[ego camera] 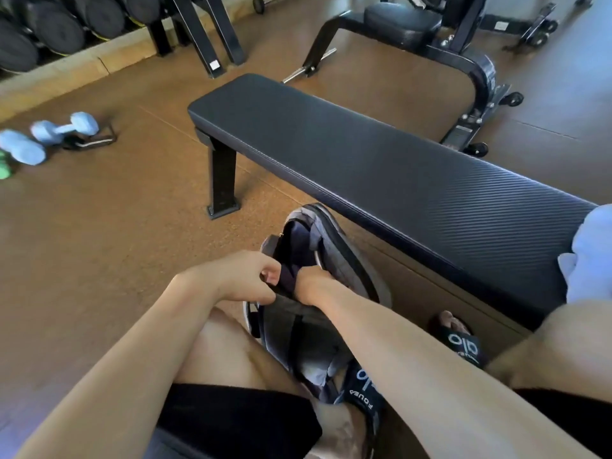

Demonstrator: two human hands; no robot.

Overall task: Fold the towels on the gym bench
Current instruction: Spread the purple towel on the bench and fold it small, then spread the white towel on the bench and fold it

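Observation:
A long black padded gym bench (347, 150) runs from upper left to right. A white towel (592, 253) lies bunched at its right end, cut off by the frame edge. On the floor between my legs stands an open grey backpack (331, 246). My left hand (245, 276) pinches the dark fabric at the bag's opening. My right hand (311, 279) reaches down into the opening, and its fingers are hidden inside the bag.
Blue dumbbells (63, 127) and a green one lie on the brown floor at left. A rack of black weights (49, 28) lines the far left wall. Another exercise machine (463, 61) stands behind the bench. My feet wear black slides (463, 346).

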